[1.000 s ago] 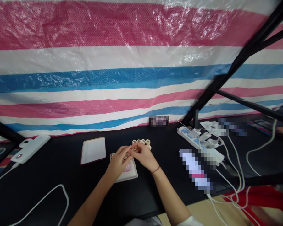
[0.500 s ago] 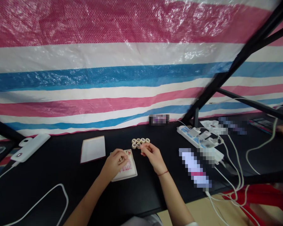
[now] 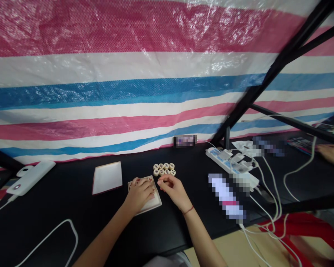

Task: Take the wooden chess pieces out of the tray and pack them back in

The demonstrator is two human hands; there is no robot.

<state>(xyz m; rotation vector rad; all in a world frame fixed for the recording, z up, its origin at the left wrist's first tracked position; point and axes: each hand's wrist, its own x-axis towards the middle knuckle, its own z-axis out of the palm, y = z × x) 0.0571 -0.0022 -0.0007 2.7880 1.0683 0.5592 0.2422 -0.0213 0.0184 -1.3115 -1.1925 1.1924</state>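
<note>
My left hand (image 3: 140, 193) reaches over an open white box (image 3: 156, 202) holding Chinese chess pieces with red characters, such as a red-marked piece (image 3: 150, 179) at its far right corner. Its fingers are bent and slightly apart over the pieces, hiding part of the box. My right hand (image 3: 174, 189) is at the box's right edge, thumb and forefinger pinched; whatever lies between the tips cannot be made out. Just beyond it, several black-marked chess pieces (image 3: 166, 166) stand in two neat rows on the table.
A box lid (image 3: 108, 178) lies upturned to the left on the black table (image 3: 100, 222). Further left is a white device (image 3: 35, 177) with a cable. On the right are a blurred phone-like object (image 3: 226, 196) and a power strip (image 3: 228, 161) with cables. Another person's hand (image 3: 332, 152) shows far right.
My right hand has drawn back from the near row toward the box, and pieces now show at that row's right end. My left hand has spread its fingers lower over the box.
</note>
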